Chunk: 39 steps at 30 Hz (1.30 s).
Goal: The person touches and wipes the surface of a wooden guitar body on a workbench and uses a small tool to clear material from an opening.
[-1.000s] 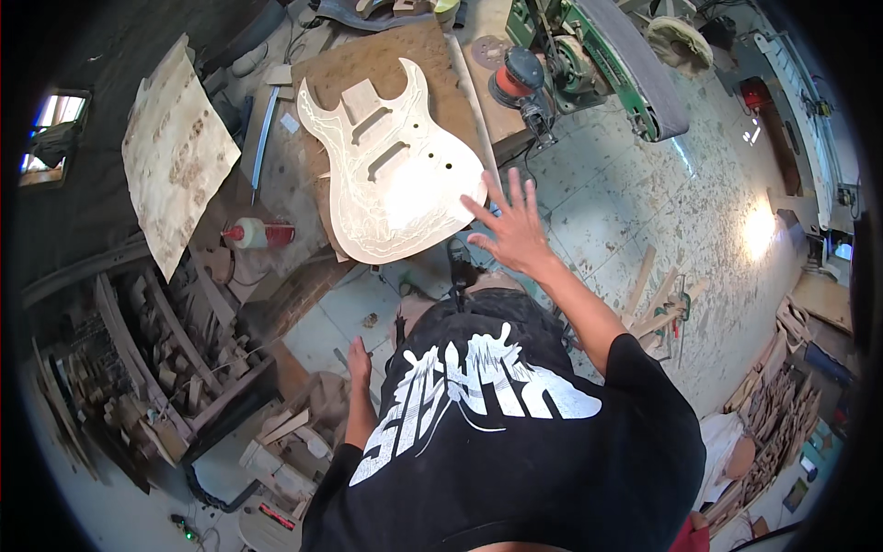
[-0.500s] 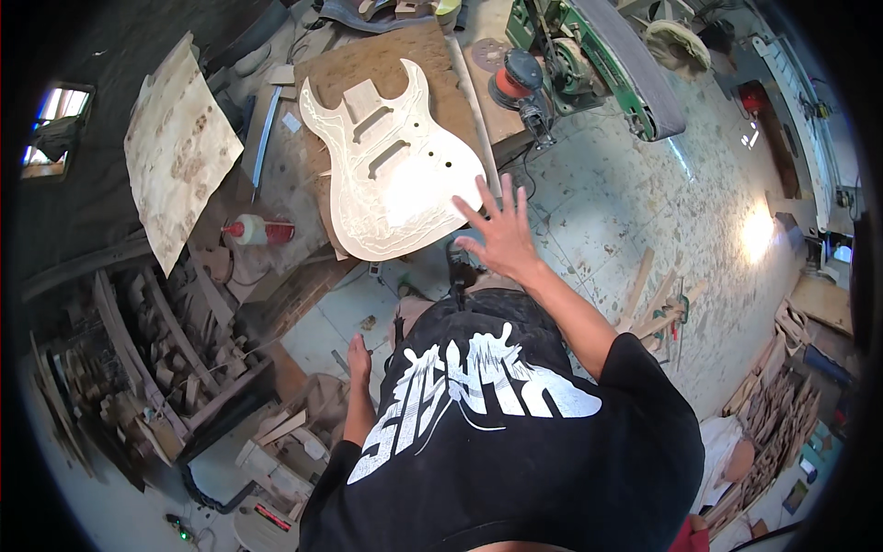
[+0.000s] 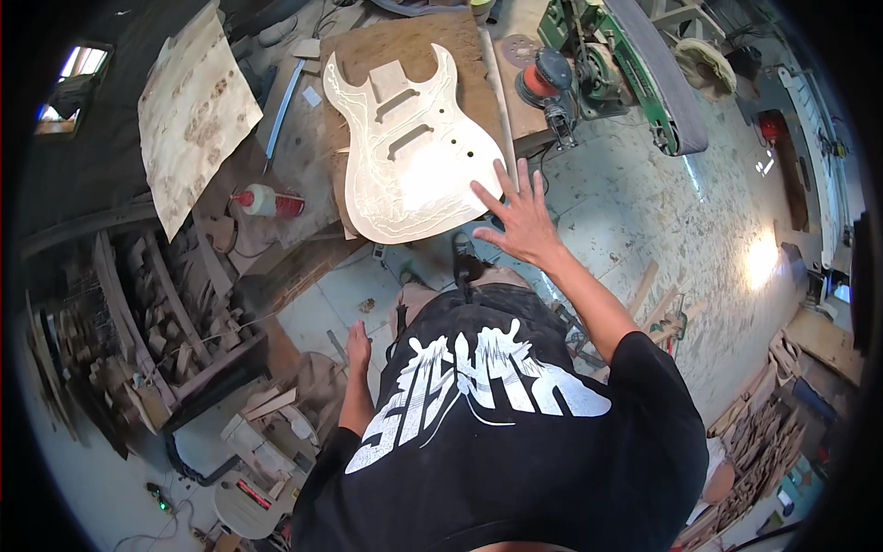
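A pale wooden electric guitar body (image 3: pixel 423 179) lies flat on a brown board (image 3: pixel 359 51), its two horns pointing away from me. It has two slots, several small dark holes and raised, vein-like lines along its borders. Bright glare covers its lower middle. My right hand (image 3: pixel 526 221) is spread open over the body's near right edge, palm down, holding nothing; whether the fingertips touch the wood I cannot tell. My left hand (image 3: pixel 359 348) hangs low at my left side, away from the bench, its fingers stretched out and apparently holding nothing.
A burl veneer sheet (image 3: pixel 198 115) stands left of the bench. Near it are a blue-edged strip (image 3: pixel 283 115) and a white-and-red glue bottle (image 3: pixel 265 201). An orange-black sander (image 3: pixel 544 81) and green belt sander (image 3: pixel 635 74) stand right. Wood offcuts (image 3: pixel 152 304) fill a rack at left.
The view has shifted, so the bench and guitar body appear farther right and higher. My right hand stays spread at the body's near right edge; my left hand still hangs low.
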Available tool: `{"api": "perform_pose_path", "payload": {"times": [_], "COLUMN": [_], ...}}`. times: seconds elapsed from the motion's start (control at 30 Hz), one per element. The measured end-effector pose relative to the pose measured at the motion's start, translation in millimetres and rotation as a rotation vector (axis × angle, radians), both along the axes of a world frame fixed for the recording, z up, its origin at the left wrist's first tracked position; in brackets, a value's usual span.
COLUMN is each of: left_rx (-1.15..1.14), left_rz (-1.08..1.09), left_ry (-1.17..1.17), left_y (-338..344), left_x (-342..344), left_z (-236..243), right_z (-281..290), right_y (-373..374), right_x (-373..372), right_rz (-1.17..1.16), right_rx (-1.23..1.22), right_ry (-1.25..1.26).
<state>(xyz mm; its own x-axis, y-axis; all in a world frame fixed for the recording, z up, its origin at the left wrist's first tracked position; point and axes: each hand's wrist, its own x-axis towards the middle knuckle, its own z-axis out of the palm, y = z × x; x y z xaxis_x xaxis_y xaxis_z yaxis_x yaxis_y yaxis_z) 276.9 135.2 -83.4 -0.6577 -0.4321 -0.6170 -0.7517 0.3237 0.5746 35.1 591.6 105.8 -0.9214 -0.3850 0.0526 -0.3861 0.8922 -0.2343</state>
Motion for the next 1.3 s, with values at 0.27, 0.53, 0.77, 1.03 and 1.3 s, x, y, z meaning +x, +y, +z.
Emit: {"api": "perform_pose_path", "payload": {"times": [0.27, 0.53, 0.77, 1.03, 1.3], "left_rx": [0.022, 0.038, 0.021, 0.040, 0.054], "left_rz": [0.029, 0.062, 0.053, 0.052, 0.027], "left_ry": [0.013, 0.015, -0.048, -0.006, -0.019], "left_y": [9.7, 10.6, 13.5, 10.3, 8.0], "left_x": [1.3, 15.8, 23.1, 14.7, 6.9], "left_z": [8.7, 7.9, 4.0, 3.3, -2.6], "right_z": [10.0, 12.9, 11.9, 3.7, 12.1], "right_y": [-5.4, -14.3, -6.2, 17.2, 3.9], "right_x": [5.1, -10.8, -8.0, 1.8, 8.2], "right_rz": [0.299, 0.178, 0.222, 0.135, -0.166], "right_rx": [-0.024, 0.007, -0.069, 0.042, -0.043], "right_ry": [-0.020, -0.021, -0.025, -0.065, 0.008]}}
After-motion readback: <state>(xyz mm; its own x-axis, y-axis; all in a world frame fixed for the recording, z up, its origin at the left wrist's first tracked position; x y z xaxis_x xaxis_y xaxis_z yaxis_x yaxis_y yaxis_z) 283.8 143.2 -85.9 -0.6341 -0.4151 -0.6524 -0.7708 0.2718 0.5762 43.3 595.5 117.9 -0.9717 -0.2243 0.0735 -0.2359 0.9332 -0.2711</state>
